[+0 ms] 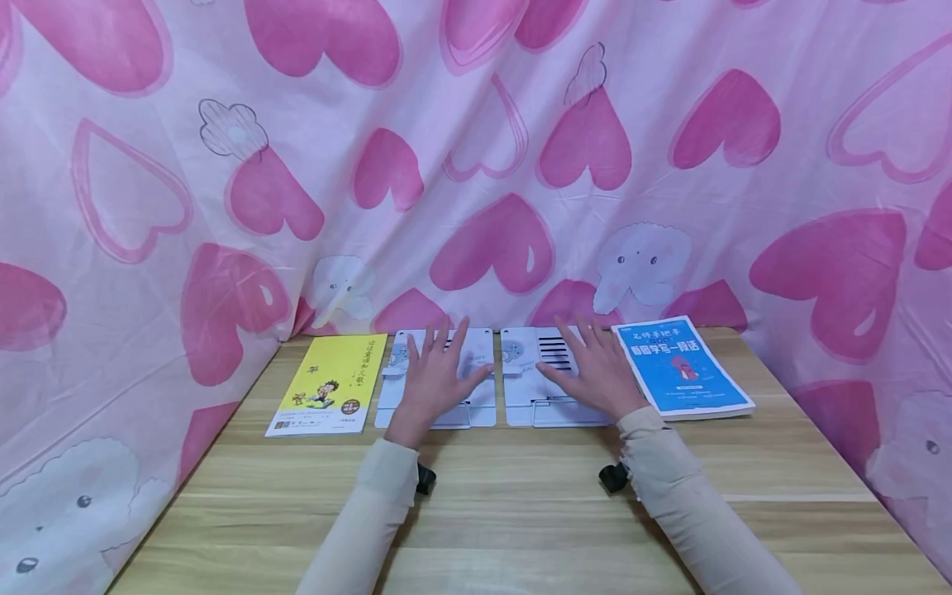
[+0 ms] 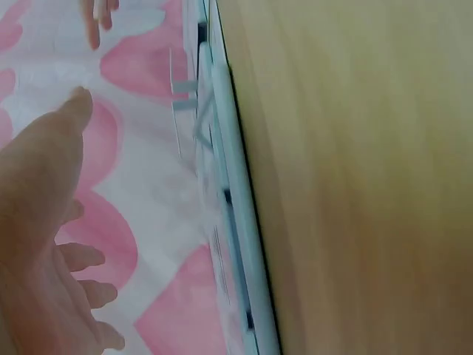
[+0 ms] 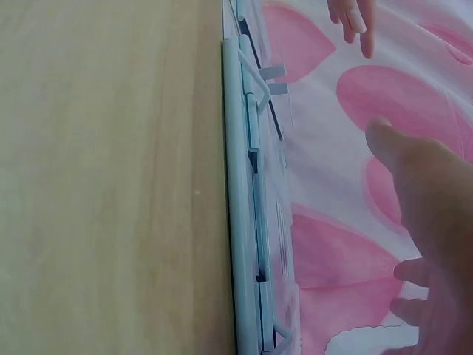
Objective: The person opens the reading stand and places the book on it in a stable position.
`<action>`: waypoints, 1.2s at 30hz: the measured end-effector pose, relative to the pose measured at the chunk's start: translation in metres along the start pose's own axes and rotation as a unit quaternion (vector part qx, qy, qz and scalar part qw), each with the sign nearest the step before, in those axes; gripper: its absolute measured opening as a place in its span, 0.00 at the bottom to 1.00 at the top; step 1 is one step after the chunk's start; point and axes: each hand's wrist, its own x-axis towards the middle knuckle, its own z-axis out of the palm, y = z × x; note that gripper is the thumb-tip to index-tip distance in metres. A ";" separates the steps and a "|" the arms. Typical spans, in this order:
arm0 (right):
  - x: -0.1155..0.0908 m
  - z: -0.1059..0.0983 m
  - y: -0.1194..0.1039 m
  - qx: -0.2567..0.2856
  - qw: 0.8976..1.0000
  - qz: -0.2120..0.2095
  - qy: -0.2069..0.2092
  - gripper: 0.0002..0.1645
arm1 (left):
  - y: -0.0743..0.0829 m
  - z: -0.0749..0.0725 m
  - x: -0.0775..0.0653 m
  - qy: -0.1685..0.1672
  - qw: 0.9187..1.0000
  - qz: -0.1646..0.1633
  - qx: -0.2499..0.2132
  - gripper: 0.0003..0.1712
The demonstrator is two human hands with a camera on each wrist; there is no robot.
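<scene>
Two white book stands lie folded flat side by side on the table. Over the left book stand (image 1: 482, 406) is my left hand (image 1: 435, 384), with fingers spread and straight. My right hand (image 1: 598, 376) is spread the same way over the right book stand (image 1: 521, 401). Both wrist views show a gap between the hands and the stands, and neither hand holds anything. Thin wire holders and small clips show on the stands' edges. Parts of both stands are hidden under the hands.
A yellow book (image 1: 327, 372) lies left of the stands. To their right is a thicker blue book (image 1: 684, 372), close to my right hand. The wooden table (image 1: 513, 512) backs onto a pink heart-patterned curtain (image 1: 491, 248). Black wrist cameras hang under both cuffs.
</scene>
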 end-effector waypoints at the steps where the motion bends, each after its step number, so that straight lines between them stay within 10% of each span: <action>1: 0.000 0.000 0.000 0.002 1.000 -0.004 0.005 0.61 | 0.003 0.000 0.000 0.002 1.000 0.006 -0.007 0.56; 15: -0.011 -0.024 -0.006 0.078 0.997 0.013 0.027 0.42 | 0.050 0.006 -0.009 -0.042 0.989 0.090 -0.110 0.43; 36: -0.057 -0.025 0.044 0.133 0.985 0.055 -0.097 0.35 | 0.086 0.019 -0.024 -0.136 0.967 0.071 -0.202 0.25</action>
